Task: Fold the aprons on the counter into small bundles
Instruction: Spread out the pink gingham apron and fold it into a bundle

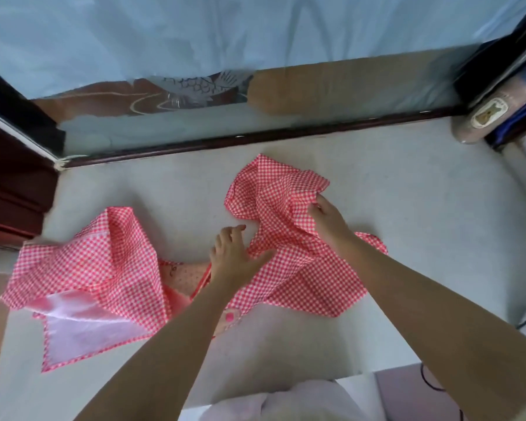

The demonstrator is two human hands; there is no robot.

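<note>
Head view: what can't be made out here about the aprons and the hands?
- Apron count: the left hand and its forearm cover the middle of the red checked fabric, so whether it is one piece or two cannot be told.
- Right hand: fingertips buried in bunched folds.
- Fabric's far-left corner: motion blurred.
- Labelled object at the right edge: cut off, label too small to read.

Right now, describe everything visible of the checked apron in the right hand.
The apron is thin red-and-white gingham, crumpled and unfolded on the pale counter. The right hand grips its bunched far part; the left hand rests flat on its near edge. Whether it joins the checked cloth at left is unclear.
</note>
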